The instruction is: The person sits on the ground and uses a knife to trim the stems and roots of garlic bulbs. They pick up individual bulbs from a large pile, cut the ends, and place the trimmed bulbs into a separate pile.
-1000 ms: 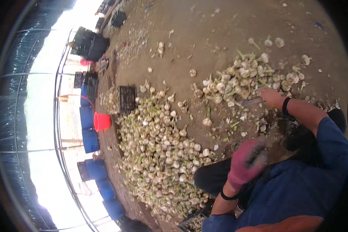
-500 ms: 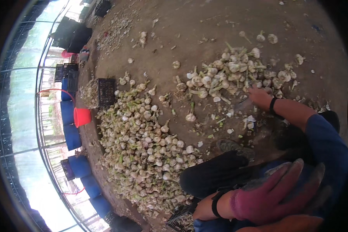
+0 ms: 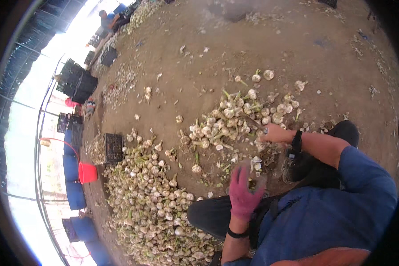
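Note:
My left hand, in a pink glove, is raised above my knee with its fingers apart and nothing visible in it. My bare right hand is closed at the near edge of a small heap of garlic bulbs. A narrow, dark, blade-like tool, which looks like a knife, sticks out from it over the bulbs. Pale trimmings and cut stem pieces lie on the ground between my hands. The palm of my right hand and the tool's handle are hidden.
A much larger pile of garlic spreads left of my knee. Beside it stands a black crate. Farther left are a red bucket, blue barrels and stacked black crates. Another person sits far off at upper left.
My gloved left hand has moved forward and left, away from my body. My right hand remains by the small heap, its tool now showing more clearly. The whole view has shifted.

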Demonstrator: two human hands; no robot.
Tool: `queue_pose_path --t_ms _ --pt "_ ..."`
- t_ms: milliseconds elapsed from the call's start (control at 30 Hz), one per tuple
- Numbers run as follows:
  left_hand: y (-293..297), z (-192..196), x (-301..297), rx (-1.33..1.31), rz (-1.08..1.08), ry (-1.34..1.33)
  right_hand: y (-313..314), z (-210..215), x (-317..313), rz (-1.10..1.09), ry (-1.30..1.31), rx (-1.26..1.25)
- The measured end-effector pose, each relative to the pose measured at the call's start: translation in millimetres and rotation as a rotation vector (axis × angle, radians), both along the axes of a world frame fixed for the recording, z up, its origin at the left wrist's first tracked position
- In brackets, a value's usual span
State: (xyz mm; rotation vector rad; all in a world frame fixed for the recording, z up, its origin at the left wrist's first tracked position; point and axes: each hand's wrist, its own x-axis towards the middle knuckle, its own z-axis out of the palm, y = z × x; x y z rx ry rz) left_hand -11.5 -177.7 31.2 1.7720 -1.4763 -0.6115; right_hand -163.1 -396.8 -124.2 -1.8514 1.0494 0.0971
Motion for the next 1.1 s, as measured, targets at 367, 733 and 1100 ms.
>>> queue_pose_path --t_ms 367,733,1100 --pt "13.4 -55.3 -14.5 -0.072 -0.091 0.185 120.0 156.9 -21.5 -0.166 -0.454 0.387" --pt "61.5 -113.2 0.7 0.052 -0.192 0.722 172.6 139.4 -56.9 0.230 -0.348 -0.475" --pt "81.4 -100.8 1.5 0.034 -0.050 0.877 188.3 152.7 -40.6 0.392 -0.120 -0.465"
